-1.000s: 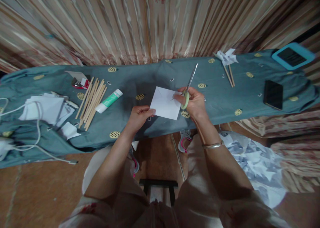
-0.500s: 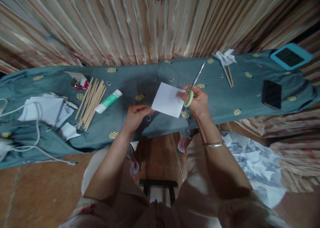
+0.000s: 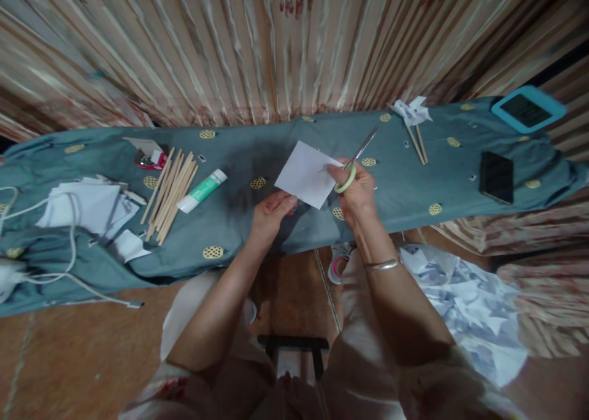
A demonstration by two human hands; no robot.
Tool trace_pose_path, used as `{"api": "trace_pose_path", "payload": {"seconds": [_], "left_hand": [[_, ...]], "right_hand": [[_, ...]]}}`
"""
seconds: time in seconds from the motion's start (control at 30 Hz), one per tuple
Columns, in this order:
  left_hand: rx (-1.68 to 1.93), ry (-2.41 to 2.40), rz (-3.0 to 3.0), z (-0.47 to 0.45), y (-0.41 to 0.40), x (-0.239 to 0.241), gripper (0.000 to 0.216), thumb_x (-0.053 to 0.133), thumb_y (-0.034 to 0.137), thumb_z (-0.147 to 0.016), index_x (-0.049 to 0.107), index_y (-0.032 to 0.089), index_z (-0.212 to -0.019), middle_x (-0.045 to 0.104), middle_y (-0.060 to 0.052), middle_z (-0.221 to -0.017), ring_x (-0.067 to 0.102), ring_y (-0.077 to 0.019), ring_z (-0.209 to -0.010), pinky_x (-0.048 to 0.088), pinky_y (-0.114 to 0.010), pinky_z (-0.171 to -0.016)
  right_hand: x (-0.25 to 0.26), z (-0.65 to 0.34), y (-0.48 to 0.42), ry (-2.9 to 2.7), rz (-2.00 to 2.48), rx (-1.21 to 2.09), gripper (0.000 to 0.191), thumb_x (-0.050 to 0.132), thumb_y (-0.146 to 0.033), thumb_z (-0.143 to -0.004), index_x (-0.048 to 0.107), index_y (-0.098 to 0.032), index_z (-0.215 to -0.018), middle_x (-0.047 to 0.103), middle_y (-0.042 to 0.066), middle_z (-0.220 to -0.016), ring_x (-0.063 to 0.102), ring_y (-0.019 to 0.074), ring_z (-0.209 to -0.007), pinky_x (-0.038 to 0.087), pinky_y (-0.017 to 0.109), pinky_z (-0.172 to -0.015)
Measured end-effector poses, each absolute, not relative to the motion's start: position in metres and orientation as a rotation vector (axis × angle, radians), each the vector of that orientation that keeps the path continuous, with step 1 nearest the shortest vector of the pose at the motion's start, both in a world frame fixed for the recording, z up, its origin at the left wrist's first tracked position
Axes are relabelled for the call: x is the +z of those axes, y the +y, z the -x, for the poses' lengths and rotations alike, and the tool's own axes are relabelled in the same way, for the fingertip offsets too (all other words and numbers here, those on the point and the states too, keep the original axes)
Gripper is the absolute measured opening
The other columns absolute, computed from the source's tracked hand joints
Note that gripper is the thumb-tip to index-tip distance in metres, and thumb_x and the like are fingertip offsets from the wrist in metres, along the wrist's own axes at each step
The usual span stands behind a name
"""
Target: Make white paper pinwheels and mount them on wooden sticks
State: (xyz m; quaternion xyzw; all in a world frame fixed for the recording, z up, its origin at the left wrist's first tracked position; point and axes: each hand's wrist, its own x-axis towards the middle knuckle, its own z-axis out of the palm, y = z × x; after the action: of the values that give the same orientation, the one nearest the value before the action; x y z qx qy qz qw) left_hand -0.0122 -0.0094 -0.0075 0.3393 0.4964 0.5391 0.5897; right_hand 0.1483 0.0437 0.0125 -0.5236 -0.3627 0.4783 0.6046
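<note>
A square sheet of white paper (image 3: 304,173) is held up over the table between both hands. My left hand (image 3: 271,214) pinches its lower edge between thumb and fingers. At the paper's right corner, my right hand (image 3: 358,190) grips it with the thumb on top. The same hand carries scissors (image 3: 359,153) with pale green handle loops, their blades pointing up and away to the right. Whether the blades are fully together is hard to tell. A green and white glue tube (image 3: 202,191) lies to the left of my left hand.
On the dark green tablecloth (image 3: 243,223) lie wooden sticks (image 3: 172,196), a red box (image 3: 151,155), stacked paper (image 3: 85,205) and a white cable (image 3: 71,242). Toward the right are paper pinwheels (image 3: 414,113), a phone (image 3: 497,177) and a blue-framed tablet (image 3: 529,110). A bag of paper scraps (image 3: 464,303) stands below.
My left hand has shifted right along the paper, from its lower left corner to its lower edge. The paper has turned slightly, and my right hand with the scissors has moved a little left.
</note>
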Motion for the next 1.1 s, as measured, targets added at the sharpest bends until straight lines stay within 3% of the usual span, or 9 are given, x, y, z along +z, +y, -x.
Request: {"api": "trace_pose_path", "payload": {"seconds": [0.23, 0.37, 0.53, 0.63, 0.73, 0.9, 1.1], "left_hand": [[1.344, 1.066, -0.485, 0.010, -0.006, -0.003, 0.046, 0.090, 0.046, -0.044, 0.059, 0.015, -0.058, 0.061, 0.002, -0.061, 0.056, -0.0079, -0.058, 0.047, -0.020, -0.056], [1.401, 1.104, -0.441, 0.014, -0.004, -0.001, 0.045, 0.090, 0.042, -0.045, 0.066, 0.012, -0.069, 0.065, 0.000, -0.067, 0.055, -0.0069, -0.055, 0.040, -0.018, -0.046], [1.487, 1.139, -0.436, 0.029, -0.002, 0.002, 0.043, 0.089, 0.041, -0.049, 0.068, 0.012, -0.073, 0.068, -0.001, -0.071, 0.059, -0.0082, -0.057, 0.044, -0.018, -0.049], [1.539, 1.168, -0.450, 0.040, 0.000, 0.005, 0.043, 0.088, 0.043, -0.050, 0.066, 0.013, -0.073, 0.068, -0.001, -0.070, 0.061, -0.0094, -0.057, 0.048, -0.020, -0.053], [1.586, 1.186, -0.469, 0.048, 0.002, 0.006, 0.042, 0.087, 0.045, -0.053, 0.066, 0.014, -0.073, 0.070, -0.002, -0.070, 0.064, -0.0116, -0.059, 0.052, -0.022, -0.055], [1.599, 1.236, -0.515, 0.053, 0.004, 0.004, 0.037, 0.084, 0.047, -0.059, 0.068, 0.016, -0.074, 0.072, -0.003, -0.071, 0.069, -0.0166, -0.066, 0.055, -0.024, -0.056], [1.586, 1.280, -0.544, 0.049, 0.006, 0.004, 0.028, 0.080, 0.044, -0.067, 0.068, 0.018, -0.072, 0.073, -0.003, -0.070, 0.071, -0.0185, -0.067, 0.059, -0.027, -0.057]], "right_hand": [[0.013, -0.129, 0.041, -0.793, 1.161, 1.245, 0.036, 0.086, -0.035, -0.052, 0.062, -0.022, -0.076, 0.065, -0.005, -0.068, 0.059, 0.0121, -0.061, 0.047, 0.026, -0.058], [0.016, -0.121, 0.036, -0.826, 1.156, 1.280, 0.044, 0.088, -0.043, -0.047, 0.063, -0.020, -0.075, 0.063, -0.005, -0.064, 0.054, 0.0099, -0.057, 0.044, 0.023, -0.052], [0.024, -0.126, 0.019, -1.139, 1.240, 1.223, 0.046, 0.080, -0.059, -0.061, 0.065, -0.020, -0.082, 0.063, -0.004, -0.065, 0.053, 0.0100, -0.058, 0.042, 0.023, -0.053], [0.027, -0.131, 0.003, -1.362, 1.249, 1.370, 0.048, 0.073, -0.063, -0.068, 0.066, -0.019, -0.086, 0.068, 0.001, -0.072, 0.059, 0.0127, -0.064, 0.047, 0.025, -0.060], [0.027, -0.133, -0.011, -1.480, 1.246, 1.576, 0.052, 0.072, -0.068, -0.067, 0.066, -0.018, -0.081, 0.066, 0.002, -0.067, 0.057, 0.0125, -0.061, 0.045, 0.025, -0.056], [0.023, -0.135, -0.026, -1.521, 1.250, 1.822, 0.044, 0.075, -0.061, -0.067, 0.065, -0.018, -0.074, 0.058, -0.002, -0.064, 0.052, 0.0093, -0.059, 0.043, 0.023, -0.056], [0.020, -0.135, -0.031, -1.528, 1.234, 1.897, 0.036, 0.075, -0.052, -0.071, 0.065, -0.018, -0.074, 0.054, -0.004, -0.064, 0.049, 0.0071, -0.057, 0.039, 0.021, -0.053]]}}
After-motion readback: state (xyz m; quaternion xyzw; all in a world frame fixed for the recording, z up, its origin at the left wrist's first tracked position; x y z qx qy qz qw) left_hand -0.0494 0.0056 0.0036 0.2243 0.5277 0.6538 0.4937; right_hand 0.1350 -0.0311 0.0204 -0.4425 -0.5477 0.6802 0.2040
